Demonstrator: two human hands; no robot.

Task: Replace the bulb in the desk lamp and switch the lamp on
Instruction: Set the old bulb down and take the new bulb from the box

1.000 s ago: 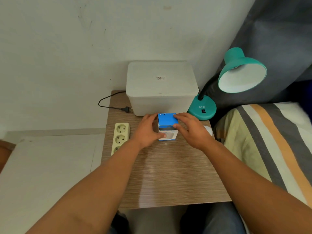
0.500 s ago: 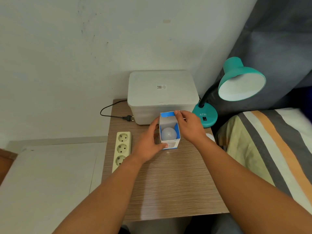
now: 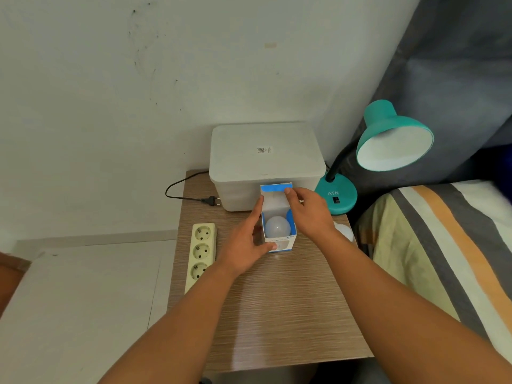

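Left hand (image 3: 247, 243): I see it clasped round the bulb box (image 3: 278, 239), on the desk (image 3: 277, 314).
Right hand (image 3: 310, 214): pinching the box's flap (image 3: 275, 188) open.
Bulb (image 3: 278, 227): inside.

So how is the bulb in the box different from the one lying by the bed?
The boxed bulb sits inside the open blue and white carton, held by the left hand and right hand; the loose bulb lies bare on the table. The boxed bulb's dome shows fully, while the loose bulb is half hidden behind the right wrist. Both look white and round.
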